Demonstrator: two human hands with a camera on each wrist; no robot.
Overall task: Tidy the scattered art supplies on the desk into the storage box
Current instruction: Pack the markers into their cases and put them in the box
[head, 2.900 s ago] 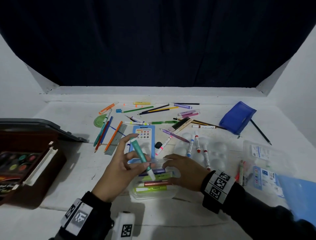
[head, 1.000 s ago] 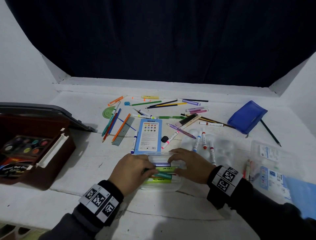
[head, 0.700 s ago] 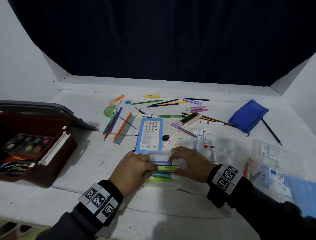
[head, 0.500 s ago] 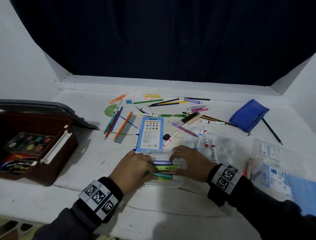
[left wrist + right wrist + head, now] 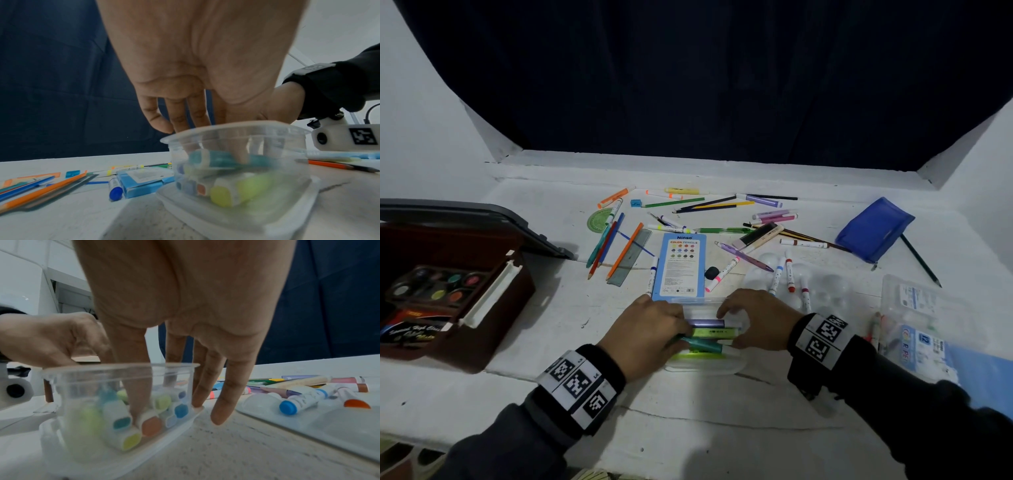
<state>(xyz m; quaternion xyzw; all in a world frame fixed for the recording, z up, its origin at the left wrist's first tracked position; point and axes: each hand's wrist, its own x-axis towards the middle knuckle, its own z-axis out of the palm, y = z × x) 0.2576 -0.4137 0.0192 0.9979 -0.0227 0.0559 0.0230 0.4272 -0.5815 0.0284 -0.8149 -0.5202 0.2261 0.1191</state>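
Observation:
A small clear plastic box (image 5: 709, 302) (image 5: 236, 132) (image 5: 102, 368) stands on its lid near the desk's front edge, filled with several highlighters lying side by side. A teal marker (image 5: 705, 346) (image 5: 218, 160) lies slanted on top of them. My left hand (image 5: 681, 330) (image 5: 205, 126) reaches into the box's left end and pinches the teal marker, thumb on its near side. My right hand (image 5: 729, 318) (image 5: 176, 378) is at the right end: one straight finger presses down among the marker ends, and the other fingers hang outside the wall, touching the lid's rim.
An open brown paint case (image 5: 448, 291) sits at the left. Behind the box lie a blue colour-pencil pack (image 5: 681, 267), loose pencils, pens and a ruler (image 5: 630, 257). A clear palette tray (image 5: 825, 291) with markers, plastic packets (image 5: 917, 308) and a blue pouch (image 5: 873, 229) lie at the right.
The teal marker, held above the box 2.9 s ago, now lies inside on the other markers. Over the last second both hands have stayed at the box's ends, shifting only slightly.

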